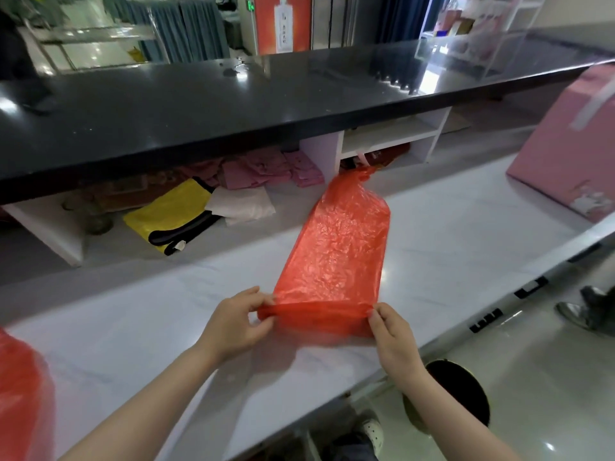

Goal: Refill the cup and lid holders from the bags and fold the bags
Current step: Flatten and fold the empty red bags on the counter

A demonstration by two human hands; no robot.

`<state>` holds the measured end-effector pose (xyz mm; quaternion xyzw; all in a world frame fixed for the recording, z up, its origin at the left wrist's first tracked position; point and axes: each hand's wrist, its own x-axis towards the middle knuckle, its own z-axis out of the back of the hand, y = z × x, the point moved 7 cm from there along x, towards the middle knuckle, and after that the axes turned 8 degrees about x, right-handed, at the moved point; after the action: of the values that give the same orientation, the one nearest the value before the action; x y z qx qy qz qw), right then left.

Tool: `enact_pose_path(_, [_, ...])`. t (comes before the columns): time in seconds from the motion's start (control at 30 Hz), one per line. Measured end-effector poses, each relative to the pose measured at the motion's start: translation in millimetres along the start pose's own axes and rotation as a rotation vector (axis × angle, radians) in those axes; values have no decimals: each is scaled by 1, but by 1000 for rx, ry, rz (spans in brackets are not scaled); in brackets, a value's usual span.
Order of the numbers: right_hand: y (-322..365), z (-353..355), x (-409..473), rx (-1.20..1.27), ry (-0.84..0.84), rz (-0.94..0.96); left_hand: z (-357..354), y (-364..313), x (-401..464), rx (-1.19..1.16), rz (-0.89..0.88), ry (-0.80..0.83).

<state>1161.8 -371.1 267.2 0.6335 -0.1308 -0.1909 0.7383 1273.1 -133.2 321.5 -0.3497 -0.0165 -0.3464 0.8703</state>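
A long red plastic bag [336, 251] lies flat on the white marble counter [133, 327], its knotted handles pointing away toward the shelf. The bag's near end is turned up into a narrow fold. My left hand [236, 319] pinches the left end of that fold. At the fold's right end my right hand [391, 331] pinches it between thumb and fingers. No cup or lid holder is in view.
A second red bag [20, 394] bulges at the far left edge. A pink box [565, 154] stands on the counter at right. Under the black upper counter [233, 104] lie a yellow bag [169, 217], white cloth and pink bags. A black round bin [456, 390] stands on the floor below right.
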Motion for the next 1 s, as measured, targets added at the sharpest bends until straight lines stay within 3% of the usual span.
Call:
enact_pose_path(0.13, [-1,19,4,-113,-63,22,-20,-4,15,60,43,128])
enact_pose_path(0.27, [3,30,8,-227,-93,52,-36,-7,30,66,96,112])
enact_pose_path(0.37, [19,40,10,-323,-144,183,-41,-12,41,24,110,82])
enact_pose_path(0.5, [37,53,10,-372,-238,313,-43,-15,53,-302,224,-3])
enact_pose_path(0.6, [35,66,14,-270,-279,249,-57,-22,56,-641,293,119])
enact_pose_path(0.67, [29,75,17,-210,-312,169,-70,-24,55,-565,278,253])
enact_pose_path(0.73, [21,82,19,-193,-333,111,-82,-22,53,-326,235,339])
enact_pose_path(0.83, [14,88,22,-211,-340,54,-89,-19,53,-100,223,334])
enact_pose_path(1.0, [12,90,30,-259,-344,26,-97,-16,54,-12,228,314])
